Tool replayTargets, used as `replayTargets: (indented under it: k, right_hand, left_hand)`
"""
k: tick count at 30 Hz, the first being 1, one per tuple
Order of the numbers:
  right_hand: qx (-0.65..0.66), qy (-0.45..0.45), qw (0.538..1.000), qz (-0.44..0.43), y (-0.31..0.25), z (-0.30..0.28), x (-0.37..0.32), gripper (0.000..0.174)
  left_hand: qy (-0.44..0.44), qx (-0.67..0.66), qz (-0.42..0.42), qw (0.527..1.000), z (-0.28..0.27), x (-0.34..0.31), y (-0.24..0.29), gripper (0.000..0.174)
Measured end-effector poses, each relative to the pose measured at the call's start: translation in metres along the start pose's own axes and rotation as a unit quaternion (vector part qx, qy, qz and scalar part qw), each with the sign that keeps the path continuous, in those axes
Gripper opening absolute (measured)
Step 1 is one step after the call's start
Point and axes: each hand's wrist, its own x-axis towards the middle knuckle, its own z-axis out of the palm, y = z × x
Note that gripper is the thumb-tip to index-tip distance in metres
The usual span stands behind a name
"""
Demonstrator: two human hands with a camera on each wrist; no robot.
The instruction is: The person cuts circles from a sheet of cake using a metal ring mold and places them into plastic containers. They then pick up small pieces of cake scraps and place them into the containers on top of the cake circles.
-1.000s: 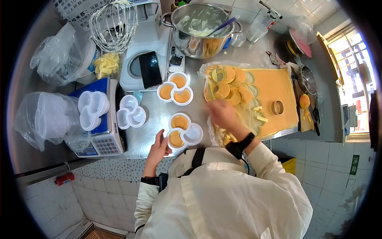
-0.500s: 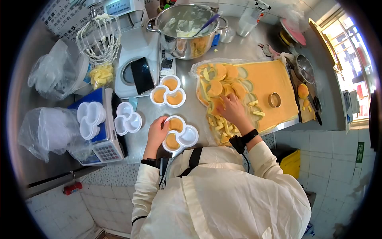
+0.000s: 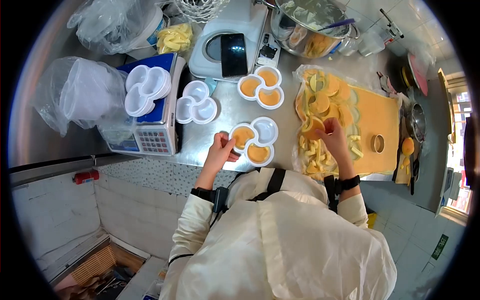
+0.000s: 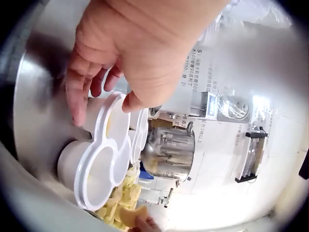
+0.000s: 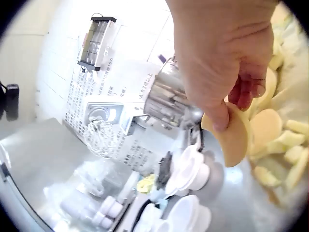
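Note:
In the head view the left hand [image 3: 219, 151] touches the rim of a white three-cup tray [image 3: 265, 131]; two of its cups show orange-yellow rounds at the bottom, and the upper right cup shows none. The left wrist view has the thumb [image 4: 131, 102] at the tray's rim and the other fingers down along the cup's outside. My right hand [image 3: 336, 138] pinches a round piece of cake [image 3: 312, 128] over the cut side of the sheet; in the right wrist view the thumb lies on the cake piece [image 5: 234, 140]. Cut rounds and yellow strips [image 3: 318, 156] lie below and beside it.
Behind stands another filled three-cup tray [image 3: 261, 87]; an empty one [image 3: 203, 111] sits left. Further around are a scale [image 3: 150, 141] with stacked trays, a phone [image 3: 234, 55], a steel pot [image 3: 310, 40], a ring cutter [image 3: 377, 143] on the cake sheet, and a mango [image 3: 408, 146].
The right hand has come down to the rounds and lifted one away, held at the sheet's left side. The left hand stays beside the tray, which has turned. The head view has shifted.

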Motion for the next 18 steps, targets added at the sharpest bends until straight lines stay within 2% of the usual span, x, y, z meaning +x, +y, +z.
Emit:
replayTargets:
  k: [1, 2, 3, 5, 6, 8, 10, 11, 18]
  right_hand:
    - [-0.004, 0.001, 1.000, -0.003, -0.014, 0.002, 0.000, 0.036]
    - [0.042, -0.021, 0.998, -0.031, -0.030, 0.008, 0.000, 0.035]
    - [0.090, -0.042, 0.993, -0.059, -0.047, 0.016, -0.001, 0.034]
    - [0.010, -0.085, 0.993, -0.085, -0.072, 0.039, 0.003, 0.034]
    - [0.002, -0.109, 0.989, -0.098, -0.082, 0.052, 0.005, 0.034]
    - [-0.005, -0.130, 0.985, -0.117, -0.092, 0.070, 0.008, 0.034]
    - [-0.015, -0.199, 0.976, -0.089, -0.094, 0.084, 0.011, 0.032]
    - [-0.004, -0.210, 0.972, -0.102, -0.089, 0.089, 0.012, 0.029]
    - [-0.078, -0.207, 0.957, -0.188, -0.089, 0.102, 0.014, 0.027]
  left_hand:
    - [0.023, 0.044, 0.037, 0.998, 0.000, 0.001, -0.001, 0.027]
    - [0.021, 0.042, 0.041, 0.998, 0.001, 0.003, -0.001, 0.027]
    - [0.032, 0.097, 0.081, 0.991, 0.001, 0.007, 0.000, 0.026]
    - [0.056, 0.198, 0.159, 0.966, 0.001, 0.015, -0.002, 0.024]
    - [0.055, 0.199, 0.167, 0.964, 0.003, 0.014, 0.003, 0.024]
    - [0.015, 0.141, 0.088, 0.986, 0.009, 0.007, 0.013, 0.026]
    - [0.005, 0.134, 0.085, 0.987, 0.010, 0.000, 0.018, 0.027]
    - [0.004, 0.119, 0.084, 0.989, 0.010, 0.000, 0.016, 0.027]
    - [-0.023, 0.065, 0.081, 0.994, 0.006, -0.003, 0.009, 0.030]
